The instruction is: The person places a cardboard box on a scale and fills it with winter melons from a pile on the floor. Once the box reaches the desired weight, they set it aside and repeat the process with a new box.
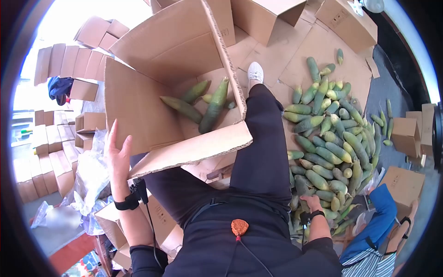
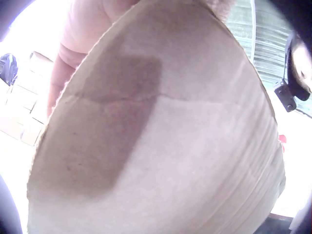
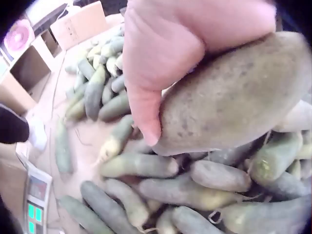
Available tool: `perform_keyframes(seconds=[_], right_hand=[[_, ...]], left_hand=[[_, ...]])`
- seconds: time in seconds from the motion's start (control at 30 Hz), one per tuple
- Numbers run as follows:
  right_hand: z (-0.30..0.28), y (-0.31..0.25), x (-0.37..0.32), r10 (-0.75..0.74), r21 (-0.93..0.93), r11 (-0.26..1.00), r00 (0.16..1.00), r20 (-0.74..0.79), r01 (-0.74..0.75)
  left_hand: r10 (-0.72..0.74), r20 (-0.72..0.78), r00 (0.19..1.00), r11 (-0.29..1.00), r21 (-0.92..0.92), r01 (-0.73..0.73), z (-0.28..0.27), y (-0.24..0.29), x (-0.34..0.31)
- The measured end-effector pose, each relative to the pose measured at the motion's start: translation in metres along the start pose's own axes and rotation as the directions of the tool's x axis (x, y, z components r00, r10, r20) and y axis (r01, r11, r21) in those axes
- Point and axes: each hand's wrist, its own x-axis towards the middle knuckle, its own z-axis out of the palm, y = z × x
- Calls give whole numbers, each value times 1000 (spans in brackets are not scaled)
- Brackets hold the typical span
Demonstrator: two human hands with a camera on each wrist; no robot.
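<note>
While the left hand (image 1: 117, 154) lies flat, fingers straight, against the outer wall of the cardboard box (image 1: 138, 106) at about eleven o'clock from the person's lap, the right hand (image 3: 165, 53) is down at four o'clock. Its fingers and thumb are curled round one fat greenish vegetable (image 3: 234, 97). That vegetable sits at the near edge of the pile (image 1: 332, 138), touching the others beneath it.

The box is tilted on the person's dark-trousered legs with its opening turned up. A few long green pieces (image 1: 214, 104) lie against its far side. In the left wrist view, cardboard fills nearly everything.

The pile spreads over flattened cardboard on the floor (image 1: 295, 51) from two to four o'clock. A white shoe (image 1: 255, 72) points to twelve o'clock, between box and pile. A scale (image 3: 34, 195) with green buttons sits at the pile's edge. A blue sleeve (image 1: 380, 217) shows at four o'clock, and stacked cartons (image 1: 46, 152) stand at nine o'clock.
</note>
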Motion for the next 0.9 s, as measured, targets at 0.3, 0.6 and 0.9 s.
perform_keyframes(seconds=[0.3, 0.6, 0.9], right_hand=[[-113, -220, -112, -712, 27, 673, 658, -246, 739], [-156, -436, -335, -971, -428, -213, -240, -7, 878], [35, -548, -356, -611, -522, -790, -493, 620, 323]], left_hand=[[56, -34, 998, 988, 143, -51, -7, 15, -1], [24, -23, 999, 987, 162, -20, -9, 19, -3], [21, -23, 1000, 996, 84, -19, -9, 20, -3]])
